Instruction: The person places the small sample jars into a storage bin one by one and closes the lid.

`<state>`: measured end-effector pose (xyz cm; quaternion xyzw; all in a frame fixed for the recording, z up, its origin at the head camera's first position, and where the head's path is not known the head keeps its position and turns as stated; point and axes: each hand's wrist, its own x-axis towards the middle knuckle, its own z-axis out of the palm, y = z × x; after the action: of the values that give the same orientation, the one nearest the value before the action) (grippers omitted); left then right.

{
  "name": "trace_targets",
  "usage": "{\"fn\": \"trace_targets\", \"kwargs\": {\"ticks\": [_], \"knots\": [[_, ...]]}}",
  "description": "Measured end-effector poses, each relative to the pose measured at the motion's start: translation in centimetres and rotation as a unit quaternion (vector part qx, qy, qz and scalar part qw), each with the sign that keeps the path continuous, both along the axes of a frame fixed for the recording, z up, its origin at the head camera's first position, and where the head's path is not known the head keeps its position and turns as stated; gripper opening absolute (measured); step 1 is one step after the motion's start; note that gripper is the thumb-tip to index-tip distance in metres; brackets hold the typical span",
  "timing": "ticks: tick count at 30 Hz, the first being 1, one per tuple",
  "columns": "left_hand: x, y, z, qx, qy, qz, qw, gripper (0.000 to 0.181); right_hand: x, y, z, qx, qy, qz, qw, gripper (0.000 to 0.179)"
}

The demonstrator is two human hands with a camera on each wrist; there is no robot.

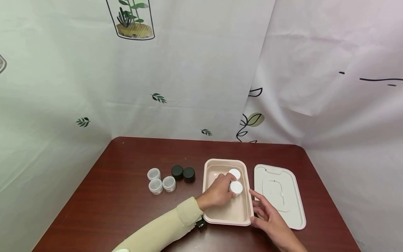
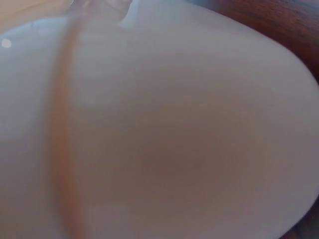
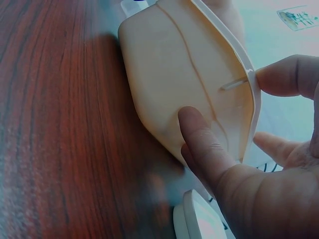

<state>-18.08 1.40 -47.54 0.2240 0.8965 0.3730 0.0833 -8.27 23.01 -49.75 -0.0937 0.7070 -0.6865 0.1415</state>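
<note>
Looks part-done, approx. midway at a guess. Done so far: lid [image 1: 280,196] is off the beige plastic box [image 1: 225,214] & lies flat on the wood-grain table [image 1: 126,217] just R of it. Two white-lidded jars are in the box, toward its far R side: far white-lidded jar [image 1: 234,173] & near white-lidded jar [image 1: 236,188], close together; can't tell if they touch. Outside, L of the box: three clear jars [image 1: 155,186] in a cluster w/ frosted tops, plus two black jars [image 1: 177,172] side by side, nearer the box. Those five sit apart from both hands. Left to do, as far as pics show: the near jar is in hand & not let go, five pcs are outside, box is uncovered. Can't tell if jars are going in or coming out.

L hand [image 1: 219,190]: reaches over the box's L rim, fingers bent, thumb & index pinching the near white-lidded jar; gap only about as wide as the jar. L wrist view is mostly blurred pale box wall, so no extra finger detail there.

R hand [image 1: 267,218]: loosely spread, grasping no jar. In R wrist view, one fingertip meets the box's rim & another finger [image 3: 197,129] lies on the outer wall; prob. steadying the box. Lid is just beyond that hand.
</note>
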Motion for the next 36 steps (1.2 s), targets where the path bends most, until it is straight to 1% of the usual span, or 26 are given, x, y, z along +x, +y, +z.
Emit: {"fn": "trace_targets", "kwargs": {"ticks": [8,12,16,19,24,26,30,33,36], "knots": [[0.2,-0.2,0.2,-0.006,-0.019,-0.01,0.9997,0.045,0.2,-0.2,-0.2,0.01,0.0,-0.003,0.9999,0.081],[0.1,-0.4,0.4,-0.002,-0.017,-0.005,0.9998,0.049,0.2,-0.3,-0.2,0.02,0.009,-0.006,0.9997,0.08],[0.2,-0.9,1.0,0.008,-0.014,0.001,0.9999,0.051,0.1,-0.4,0.0,0.026,0.009,-0.008,0.9996,0.081],[0.3,-1.6,1.7,0.027,-0.019,0.003,0.9994,0.05,0.1,-0.4,0.1,0.028,0.004,-0.009,0.9996,0.081],[0.4,-3.2,3.3,0.09,-0.034,0.001,0.9954,0.047,0.2,-0.4,0.3,0.033,-0.005,-0.017,0.9993,0.081],[0.3,-4.1,4.1,0.111,-0.04,0.007,0.993,0.047,0.3,-0.4,0.4,0.037,-0.004,-0.023,0.9991,0.08],[0.0,-6.0,5.3,0.143,-0.045,0.038,0.988,0.044,0.3,-0.4,0.5,0.049,0.007,-0.028,0.9984,0.08],[0.0,-7.6,6.0,0.171,-0.044,0.063,0.9823,0.041,0.3,-0.4,0.5,0.055,0.013,-0.028,0.998,0.08],[0.0,-9.5,6.3,0.195,-0.038,0.09,0.9759,0.039,0.2,-0.3,0.5,0.055,0.015,-0.026,0.998,0.079]]}}
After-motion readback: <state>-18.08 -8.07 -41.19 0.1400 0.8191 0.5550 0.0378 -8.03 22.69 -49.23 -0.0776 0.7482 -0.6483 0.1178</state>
